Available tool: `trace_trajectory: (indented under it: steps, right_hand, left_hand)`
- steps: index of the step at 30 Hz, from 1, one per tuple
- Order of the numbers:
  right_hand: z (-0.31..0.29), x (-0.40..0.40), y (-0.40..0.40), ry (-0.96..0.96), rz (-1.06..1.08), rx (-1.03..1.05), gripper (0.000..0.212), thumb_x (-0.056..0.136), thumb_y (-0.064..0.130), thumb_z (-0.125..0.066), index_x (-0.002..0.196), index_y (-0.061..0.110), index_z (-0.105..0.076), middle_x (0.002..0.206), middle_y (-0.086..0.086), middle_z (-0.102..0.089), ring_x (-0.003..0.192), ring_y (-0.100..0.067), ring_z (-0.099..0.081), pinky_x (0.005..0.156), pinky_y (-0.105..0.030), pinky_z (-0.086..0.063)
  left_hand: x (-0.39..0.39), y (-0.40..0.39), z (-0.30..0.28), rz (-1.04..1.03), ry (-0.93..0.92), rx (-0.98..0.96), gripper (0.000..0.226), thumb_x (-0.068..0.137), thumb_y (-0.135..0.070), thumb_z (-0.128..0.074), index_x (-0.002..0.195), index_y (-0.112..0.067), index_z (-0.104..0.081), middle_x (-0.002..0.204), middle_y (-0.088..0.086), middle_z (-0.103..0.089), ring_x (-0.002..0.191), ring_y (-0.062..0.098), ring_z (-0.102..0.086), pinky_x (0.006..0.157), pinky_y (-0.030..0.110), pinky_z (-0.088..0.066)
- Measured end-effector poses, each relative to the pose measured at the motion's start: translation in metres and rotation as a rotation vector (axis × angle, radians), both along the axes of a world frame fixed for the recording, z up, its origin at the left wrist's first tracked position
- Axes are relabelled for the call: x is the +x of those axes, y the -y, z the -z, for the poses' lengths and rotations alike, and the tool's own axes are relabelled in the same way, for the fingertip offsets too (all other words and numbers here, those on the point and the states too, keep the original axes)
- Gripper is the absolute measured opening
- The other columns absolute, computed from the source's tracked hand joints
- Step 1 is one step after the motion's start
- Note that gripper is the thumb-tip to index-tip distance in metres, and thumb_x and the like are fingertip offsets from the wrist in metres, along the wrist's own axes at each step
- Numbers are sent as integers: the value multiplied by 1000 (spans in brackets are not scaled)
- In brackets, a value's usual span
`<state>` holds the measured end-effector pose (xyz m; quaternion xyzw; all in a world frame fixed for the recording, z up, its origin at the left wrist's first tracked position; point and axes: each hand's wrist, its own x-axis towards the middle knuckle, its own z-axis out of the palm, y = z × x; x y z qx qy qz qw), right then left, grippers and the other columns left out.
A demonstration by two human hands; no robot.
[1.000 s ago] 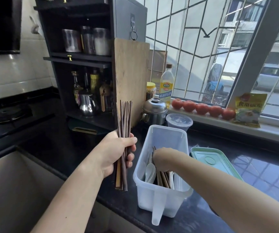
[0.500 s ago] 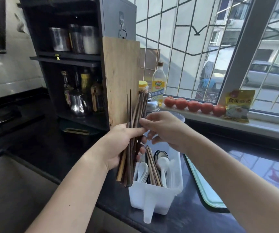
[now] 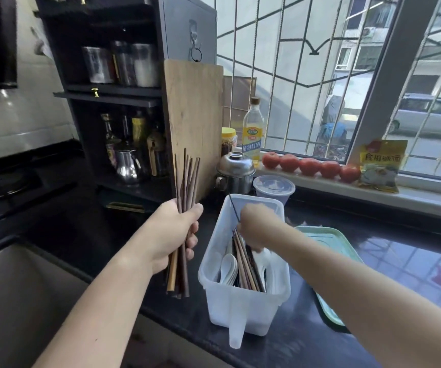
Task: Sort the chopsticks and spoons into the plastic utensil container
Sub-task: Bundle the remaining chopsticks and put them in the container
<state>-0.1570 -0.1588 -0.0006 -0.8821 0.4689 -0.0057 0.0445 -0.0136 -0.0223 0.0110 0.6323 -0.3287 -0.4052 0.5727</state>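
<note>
A translucent white plastic utensil container (image 3: 243,312) stands on the black counter. Inside it lie several brown chopsticks (image 3: 247,266) and white spoons (image 3: 228,268). My left hand (image 3: 172,232) grips an upright bundle of several brown chopsticks (image 3: 187,176) just left of the container. Over the container's middle, my right hand (image 3: 253,224) pinches a dark chopstick (image 3: 234,208), whose top end sticks up above the fingers. The hand is blurred and the chopstick's lower part is hidden.
A green tray (image 3: 328,235) lies right of the container. Behind it stand a steel pot (image 3: 235,168), a lidded plastic tub (image 3: 273,188) and a wooden cutting board (image 3: 194,115). A black rack (image 3: 123,102) holds bottles. Tomatoes (image 3: 311,166) line the windowsill. A sink (image 3: 9,301) lies left.
My right hand pulled a chopstick from the bundle in my left hand and moved down over the container. The left hand's bundle stayed upright beside it.
</note>
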Motion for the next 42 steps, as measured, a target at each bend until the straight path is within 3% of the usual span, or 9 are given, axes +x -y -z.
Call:
trace_trajectory:
  steps: [7, 11, 17, 22, 25, 29, 36, 38, 42]
  right_hand:
    - [9, 0, -1, -9, 34, 309, 24, 95, 14, -60, 71, 12, -57, 65, -7, -67, 43, -15, -65, 46, -25, -56]
    - [-37, -19, 9, 176, 27, 77, 20, 96, 10, -52, 84, 2, -66, 71, -8, -71, 57, -20, -67, 51, -30, -55]
    - [-64, -29, -17, 755, -114, 558, 30, 99, 36, -61, 91, 10, -74, 78, -6, -74, 60, -17, -71, 52, -25, -55]
    - [-68, -30, 0, 1116, 50, 478, 27, 99, 26, -63, 83, 5, -68, 63, -6, -68, 49, -15, -63, 47, -28, -53]
    - [-61, -32, 19, 620, 78, 132, 31, 100, 23, -59, 81, 0, -69, 60, -10, -70, 59, -23, -72, 56, -35, -57]
    - [-13, -12, 6, -144, 14, 38, 19, 85, 3, -68, 69, 2, -58, 61, -5, -63, 62, -26, -61, 58, -31, -52]
    - [-14, -5, 12, -148, -22, 19, 37, 99, 23, -57, 64, 11, -51, 47, -3, -56, 52, -22, -64, 60, -28, -55]
    - [-34, -12, 17, 51, -19, 16, 31, 99, 25, -58, 73, 8, -60, 64, -7, -65, 68, -28, -69, 64, -35, -58]
    - [-63, -26, 8, 538, -47, 299, 29, 100, 30, -60, 83, 10, -71, 69, -1, -72, 46, -10, -64, 42, -22, -50]
  left_hand:
    - [-8, -4, -2, 40, -104, -6, 15, 100, -14, -56, 112, -5, -60, 70, 5, -59, 52, 17, -56, 44, 31, -45]
    - [-15, -1, -7, 98, -133, -35, 9, 102, -11, -57, 106, -5, -60, 73, 9, -62, 55, 21, -61, 48, 34, -50]
    - [-39, 13, -24, 289, -192, -78, 14, 101, -15, -61, 111, -6, -66, 86, 13, -75, 68, 28, -73, 53, 35, -57]
    - [-37, 17, -20, 175, -117, -48, 16, 106, -18, -54, 117, -7, -56, 99, 22, -75, 80, 37, -77, 57, 42, -60]
    - [-21, 11, -7, -21, 187, -3, 10, 106, -19, -50, 108, -10, -53, 87, 15, -67, 54, 25, -67, 48, 34, -54]
    - [-12, 4, -4, 13, 131, 30, 9, 105, -22, -53, 104, -13, -53, 78, 7, -56, 46, 14, -51, 45, 30, -46]
    - [-14, -3, -13, 59, -199, -1, 15, 102, -15, -57, 112, -5, -55, 75, 8, -52, 46, 16, -48, 41, 27, -41]
    - [-14, -3, -14, 74, -222, 5, 12, 100, -12, -55, 110, -5, -56, 71, 8, -53, 47, 17, -50, 41, 28, -41]
    - [-25, 3, -20, 177, -233, -21, 11, 103, -12, -54, 109, -5, -60, 68, 6, -58, 52, 20, -56, 45, 31, -46]
